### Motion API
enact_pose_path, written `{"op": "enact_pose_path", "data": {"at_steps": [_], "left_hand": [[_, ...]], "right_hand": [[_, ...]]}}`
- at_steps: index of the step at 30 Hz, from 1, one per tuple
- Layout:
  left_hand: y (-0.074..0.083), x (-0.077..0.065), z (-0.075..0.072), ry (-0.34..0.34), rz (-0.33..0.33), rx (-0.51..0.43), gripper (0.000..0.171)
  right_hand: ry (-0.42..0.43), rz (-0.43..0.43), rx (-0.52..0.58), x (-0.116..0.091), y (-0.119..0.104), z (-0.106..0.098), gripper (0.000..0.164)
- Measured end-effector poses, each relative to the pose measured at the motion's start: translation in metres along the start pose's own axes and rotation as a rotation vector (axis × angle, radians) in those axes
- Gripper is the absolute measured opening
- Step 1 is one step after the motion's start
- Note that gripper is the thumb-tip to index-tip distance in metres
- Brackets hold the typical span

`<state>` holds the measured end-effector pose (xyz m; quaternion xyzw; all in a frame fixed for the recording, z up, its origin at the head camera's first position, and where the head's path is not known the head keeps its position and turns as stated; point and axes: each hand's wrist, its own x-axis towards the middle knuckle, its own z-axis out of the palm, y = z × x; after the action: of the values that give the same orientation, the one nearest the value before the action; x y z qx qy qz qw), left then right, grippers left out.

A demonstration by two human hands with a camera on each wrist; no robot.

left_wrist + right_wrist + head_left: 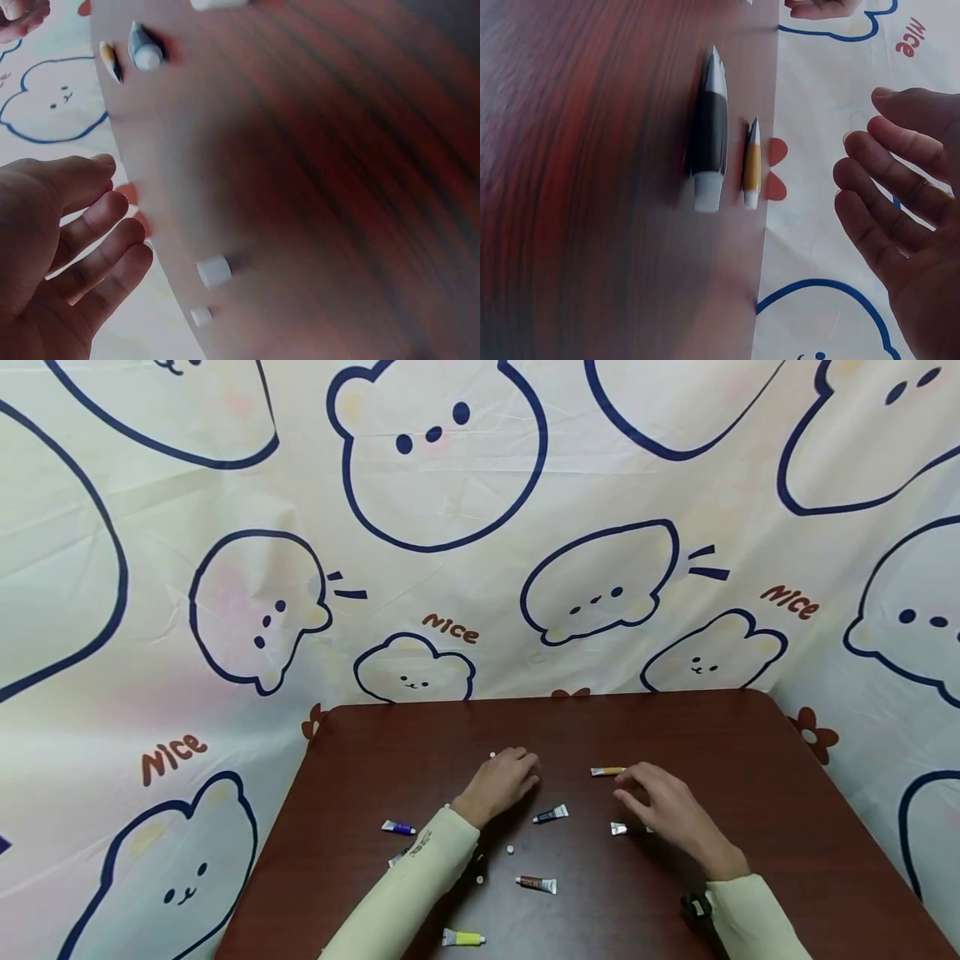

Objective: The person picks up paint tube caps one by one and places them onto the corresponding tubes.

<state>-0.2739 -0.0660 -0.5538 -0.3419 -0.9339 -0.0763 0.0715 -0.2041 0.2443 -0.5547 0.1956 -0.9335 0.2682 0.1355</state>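
Note:
My left hand (501, 781) hovers over the far middle of the table, its fingers loosely bent around nothing. White caps (214, 271) lie below it in the left wrist view, and one small cap (492, 754) shows just beyond its knuckles in the head view. My right hand (671, 806) hangs at the right with relaxed fingers and nothing in them. Beside its fingertips lies an ochre paint tube (606, 772). A black paint tube (715, 131) lies nearer, and the hand partly covers its silver end (618, 829) in the head view. Between the hands rests a dark blue tube (551, 814).
Nearer me are a brown tube (536, 884) and a yellow tube (463, 937). A purple tube (398, 827) lies at left; another tube (397, 857) is partly behind my left sleeve. Loose caps (510, 849) sit mid-table. A printed cloth (450, 585) hangs beyond the table's edge.

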Motion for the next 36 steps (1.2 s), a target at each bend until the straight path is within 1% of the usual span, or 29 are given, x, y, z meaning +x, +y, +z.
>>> {"op": "enact_pose_path", "data": {"at_steps": [6,15,20,25,31,36], "left_hand": [[-0.012,-0.010,-0.005,-0.004,-0.049,-0.011,0.016],[-0.029,-0.028,-0.012,0.003,-0.089,-0.022,0.017],[-0.039,-0.040,-0.012,0.025,-0.096,-0.001,0.016],[-0.047,-0.049,-0.013,0.042,-0.092,0.008,0.016],[-0.051,-0.058,-0.016,0.041,-0.102,0.027,0.011],[-0.054,-0.069,-0.015,0.047,-0.110,0.016,0.012]], "right_hand": [[-0.037,-0.001,0.022,0.007,-0.006,0.006,0.021],[-0.060,-0.028,0.019,0.015,-0.015,0.019,0.023],[-0.091,-0.030,0.018,0.021,-0.023,0.027,0.022],[-0.133,-0.022,0.014,0.024,-0.030,0.033,0.026],[-0.160,-0.057,0.025,0.031,-0.038,0.042,0.029],[-0.180,-0.103,0.013,0.034,-0.043,0.051,0.030]]}}
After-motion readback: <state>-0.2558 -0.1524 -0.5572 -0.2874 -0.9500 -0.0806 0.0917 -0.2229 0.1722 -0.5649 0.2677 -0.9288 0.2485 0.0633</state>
